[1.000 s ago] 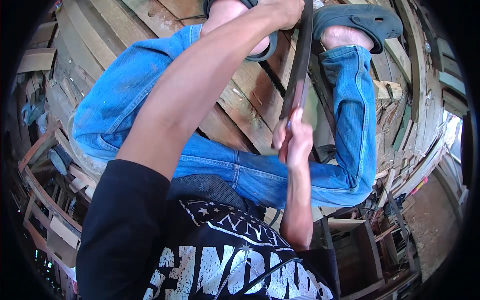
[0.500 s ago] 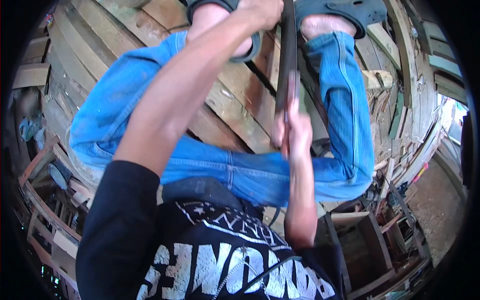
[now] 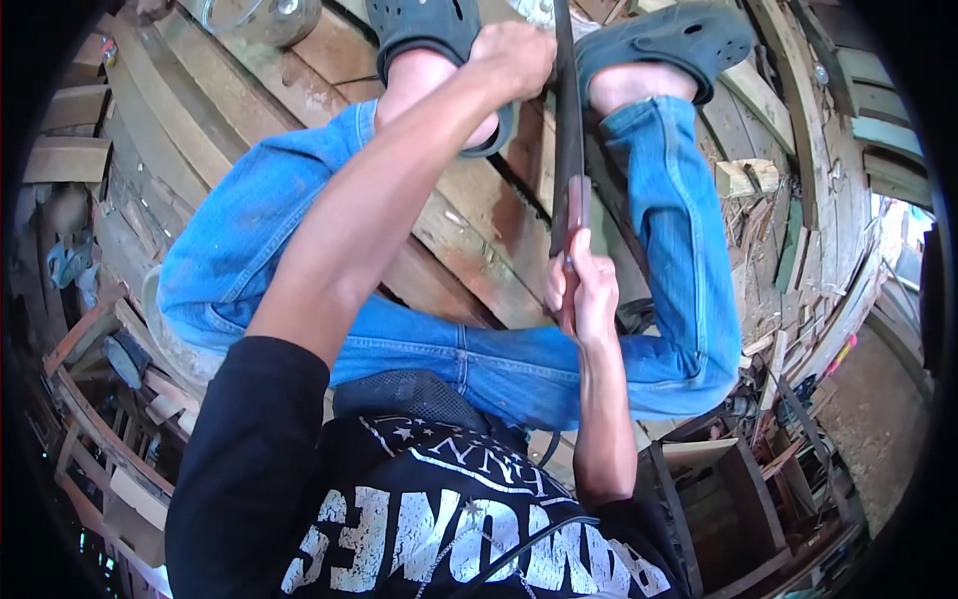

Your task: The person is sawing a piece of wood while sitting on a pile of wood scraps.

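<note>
A long, narrow dark strip, possibly wood seen edge-on, runs between my feet toward my lap. Up at its far part, my left hand is closed in a fist against its left side; the fingertips are hidden. My right hand wraps around the reddish-brown handle of a hand tool. The tool's flat, straight-edged front part lies along the strip, pointing away from me. Whether that part is a blade I cannot tell for sure.
Dark clogs and blue jeans frame the strip on both sides. Planks cover the floor, with gaps between them. A clear round container stands at the far left. Wood scraps lie right, beside a wooden box frame.
The right hand, blurred before, now shows sharply and sits slightly lower with the tool. The view has shifted, so more of the far floor and the round container shows.
</note>
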Motion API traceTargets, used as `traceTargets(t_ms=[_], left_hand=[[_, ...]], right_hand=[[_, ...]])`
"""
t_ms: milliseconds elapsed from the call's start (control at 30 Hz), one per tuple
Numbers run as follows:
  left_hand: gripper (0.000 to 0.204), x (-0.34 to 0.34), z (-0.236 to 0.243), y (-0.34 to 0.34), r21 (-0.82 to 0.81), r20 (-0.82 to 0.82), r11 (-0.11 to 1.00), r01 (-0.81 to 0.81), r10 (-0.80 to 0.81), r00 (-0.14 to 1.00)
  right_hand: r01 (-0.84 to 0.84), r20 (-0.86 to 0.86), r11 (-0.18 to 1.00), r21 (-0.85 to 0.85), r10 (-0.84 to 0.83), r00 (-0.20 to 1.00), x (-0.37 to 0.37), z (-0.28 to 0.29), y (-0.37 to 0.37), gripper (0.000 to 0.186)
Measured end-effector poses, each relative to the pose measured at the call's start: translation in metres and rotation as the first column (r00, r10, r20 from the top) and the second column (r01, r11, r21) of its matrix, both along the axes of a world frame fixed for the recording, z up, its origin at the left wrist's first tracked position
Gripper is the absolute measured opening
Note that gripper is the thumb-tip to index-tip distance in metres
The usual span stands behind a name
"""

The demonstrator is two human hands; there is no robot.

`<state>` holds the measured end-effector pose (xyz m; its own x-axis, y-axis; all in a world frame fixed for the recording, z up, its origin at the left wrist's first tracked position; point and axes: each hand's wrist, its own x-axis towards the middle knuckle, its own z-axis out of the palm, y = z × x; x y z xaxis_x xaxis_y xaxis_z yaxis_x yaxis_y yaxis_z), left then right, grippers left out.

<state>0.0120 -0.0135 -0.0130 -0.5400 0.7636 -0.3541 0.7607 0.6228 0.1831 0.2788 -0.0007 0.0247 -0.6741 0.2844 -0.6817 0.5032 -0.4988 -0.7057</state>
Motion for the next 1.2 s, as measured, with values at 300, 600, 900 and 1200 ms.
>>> traceTargets(t_ms=[300,600,900,1200], left_hand=[[0.022,0.002,-0.003,0.008,0.021,0.038,0.998,-0.052,0.051,0.998],[0.021,-0.003,-0.004,0.008,0.006,0.01,0.998,-0.064,0.064,0.998],[0.021,0.006,0.002,0.008,-0.061,0.042,0.997,-0.055,0.058,0.997],[0.021,-0.005,-0.001,0.008,-0.017,0.014,0.998,-0.068,0.069,0.998]], right_hand=[[0.017,0.038,0.999,-0.031,-0.015,0.999,0.0,0.001,-0.01,0.064],[-0.029,-0.001,0.999,0.039,0.029,1.0,-0.033,-0.006,0.002,0.064],[0.01,0.01,0.999,0.04,-0.01,1.0,-0.026,-0.013,0.002,0.059],[0.011,0.024,1.0,-0.015,-0.011,1.0,-0.025,0.004,-0.003,0.059]])
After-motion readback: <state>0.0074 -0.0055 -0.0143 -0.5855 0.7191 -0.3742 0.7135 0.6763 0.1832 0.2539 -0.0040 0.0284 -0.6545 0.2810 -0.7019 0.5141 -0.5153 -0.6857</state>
